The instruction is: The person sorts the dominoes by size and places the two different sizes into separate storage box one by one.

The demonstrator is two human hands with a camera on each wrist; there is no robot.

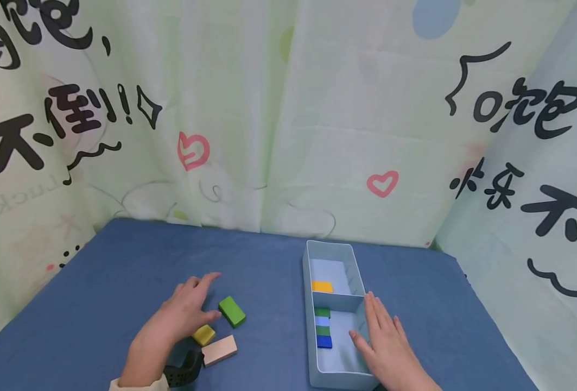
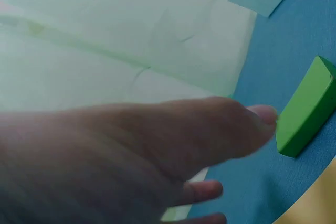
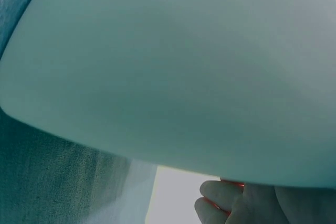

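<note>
My left hand (image 1: 185, 309) hovers over the left of the table, fingers extended and thumb spread, holding nothing. Just right of its thumb lies a green block (image 1: 232, 311), which the left wrist view shows beside the thumb tip. A yellow block (image 1: 203, 335) and a pale pink block (image 1: 220, 351) lie below that hand, close to the wrist. My right hand (image 1: 388, 342) rests along the right wall of a light blue two-compartment box (image 1: 337, 296), fingers straight and thumb over the rim. In the right wrist view the box wall (image 3: 173, 77) covers most of the picture.
An orange block (image 1: 322, 286) sits in the box's far compartment. Along the left wall of the near one, green and blue blocks (image 1: 323, 341) stand in a row. A blue cloth (image 1: 268, 271) covers the table, with printed curtains (image 1: 317, 136) behind and on both sides.
</note>
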